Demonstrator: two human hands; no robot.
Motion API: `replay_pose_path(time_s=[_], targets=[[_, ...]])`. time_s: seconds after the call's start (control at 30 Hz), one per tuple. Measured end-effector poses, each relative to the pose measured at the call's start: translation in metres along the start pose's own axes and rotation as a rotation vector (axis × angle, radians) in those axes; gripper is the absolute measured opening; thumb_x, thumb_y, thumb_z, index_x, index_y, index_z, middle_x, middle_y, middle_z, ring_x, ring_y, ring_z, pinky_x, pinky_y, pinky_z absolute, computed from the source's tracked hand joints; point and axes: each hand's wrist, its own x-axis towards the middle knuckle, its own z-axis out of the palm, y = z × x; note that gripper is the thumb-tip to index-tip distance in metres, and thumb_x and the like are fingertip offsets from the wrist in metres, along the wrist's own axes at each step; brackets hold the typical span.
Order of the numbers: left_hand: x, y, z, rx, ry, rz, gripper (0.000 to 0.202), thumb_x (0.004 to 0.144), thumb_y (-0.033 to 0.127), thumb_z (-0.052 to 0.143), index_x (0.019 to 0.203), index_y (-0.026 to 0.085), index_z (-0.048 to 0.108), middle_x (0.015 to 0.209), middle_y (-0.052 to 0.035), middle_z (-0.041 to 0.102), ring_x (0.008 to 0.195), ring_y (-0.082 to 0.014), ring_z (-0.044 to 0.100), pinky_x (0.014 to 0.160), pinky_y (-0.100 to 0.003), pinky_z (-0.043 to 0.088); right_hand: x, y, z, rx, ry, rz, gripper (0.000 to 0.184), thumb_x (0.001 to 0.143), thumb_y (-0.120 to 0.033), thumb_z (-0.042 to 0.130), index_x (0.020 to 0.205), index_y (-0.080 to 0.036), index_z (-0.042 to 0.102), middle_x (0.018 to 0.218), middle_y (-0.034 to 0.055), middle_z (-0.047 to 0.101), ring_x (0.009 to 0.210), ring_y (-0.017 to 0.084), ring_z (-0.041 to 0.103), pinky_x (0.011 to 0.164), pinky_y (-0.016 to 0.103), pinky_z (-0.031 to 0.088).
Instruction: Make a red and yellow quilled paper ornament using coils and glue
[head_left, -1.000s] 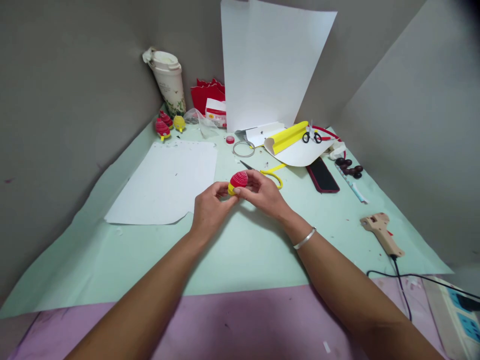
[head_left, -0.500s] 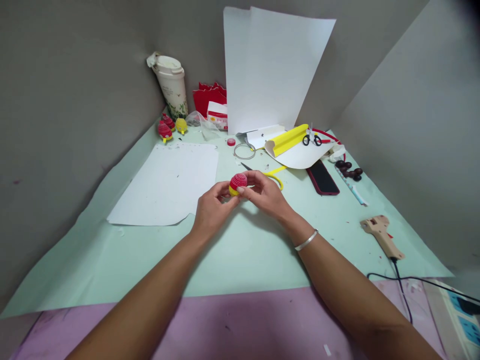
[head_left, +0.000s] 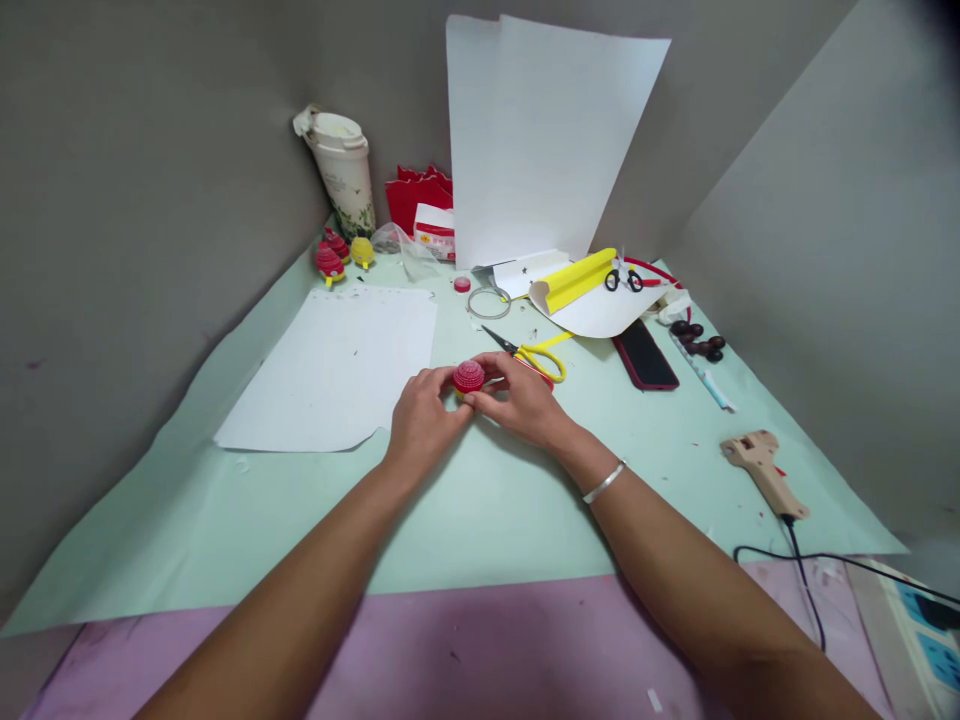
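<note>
A small red ball-shaped craft piece (head_left: pixel 469 377) with a ribbed, corded-looking dome and a yellow underside sits between my hands near the table's middle. My left hand (head_left: pixel 426 415) is closed on its left side, thumb at the lower edge. On its right side, my right hand (head_left: pixel 519 400) grips it with thumb and fingers. The fingers partly cover the yellow underside. Just beyond my right hand lie yellow-handled scissors (head_left: pixel 529 357), blades pointing away to the left. Similar red-and-yellow pieces (head_left: pixel 330 264) and a yellow one (head_left: pixel 362 252) stand at the back left.
A white paper sheet (head_left: pixel 330 370) lies left. A phone (head_left: pixel 646 358), dark beads (head_left: pixel 701 342) and a corded glue gun (head_left: pixel 765 472) are on the right. Behind are a tumbler (head_left: pixel 341 170), a yellow roll (head_left: pixel 577 281), small scissors (head_left: pixel 624 280), a wire ring (head_left: pixel 489 303) and upright white sheets (head_left: pixel 555 140).
Both hands have lowered slightly toward me with the craft piece. It has tipped so that more red dome and less yellow shows. More of the yellow scissors is uncovered.
</note>
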Motion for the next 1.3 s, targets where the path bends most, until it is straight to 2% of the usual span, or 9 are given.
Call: replay_pose_path(time_s=[0.37,0.63,0.77,1.03,1.3], targets=[[-0.0017,-0.003,-0.0003,0.001,-0.014,-0.004,0.037,0.076,0.026,0.066,0.112,0.022,0.063,0.112,-0.0064,0.068,0.102,-0.0244,0.061,0.091,-0.039,0.048,-0.0002,0.0027,-0.0062,0.004,-0.089,0.001,0.04,0.078,-0.017,0.068,0.117,-0.019,0.056,0.113,0.0075,0.066,0.103,0.02,0.065,0.086,0.037,0.057],[0.0004,-0.0044,-0.0002,0.014,0.022,0.092,0.035,0.078,0.024,0.065,0.112,0.022,0.062,0.112,-0.0062,0.068,0.104,-0.0246,0.06,0.091,-0.039,0.047,0.0004,0.0043,-0.0035,-0.025,-0.048,-0.03,0.042,0.078,-0.015,0.066,0.118,-0.019,0.055,0.114,0.0084,0.064,0.103,0.02,0.064,0.082,0.036,0.059],[0.0007,-0.0057,0.0003,0.034,-0.01,0.059,0.038,0.077,0.027,0.066,0.115,0.021,0.061,0.113,-0.0071,0.068,0.104,-0.0255,0.06,0.091,-0.04,0.048,0.0,0.0011,-0.0045,-0.034,-0.09,-0.016,0.041,0.08,-0.015,0.066,0.12,-0.018,0.055,0.115,0.0093,0.064,0.103,0.021,0.064,0.084,0.037,0.058],[0.0008,-0.0092,-0.0003,-0.021,-0.033,0.047,0.043,0.076,0.029,0.068,0.118,0.023,0.059,0.117,-0.0063,0.067,0.105,-0.0248,0.062,0.094,-0.041,0.049,0.0007,0.0022,-0.0066,-0.024,-0.083,-0.015,0.044,0.079,-0.015,0.066,0.122,-0.018,0.054,0.116,0.01,0.063,0.104,0.021,0.064,0.083,0.037,0.059],[-0.0003,-0.005,-0.0054,-0.052,-0.077,-0.037,0.054,0.075,0.032,0.069,0.127,0.023,0.055,0.129,-0.008,0.063,0.112,-0.0266,0.061,0.096,-0.042,0.048,-0.0003,0.0067,-0.0072,-0.026,-0.101,-0.033,0.05,0.078,-0.011,0.062,0.126,-0.018,0.052,0.115,0.01,0.063,0.107,0.021,0.062,0.084,0.037,0.059]])
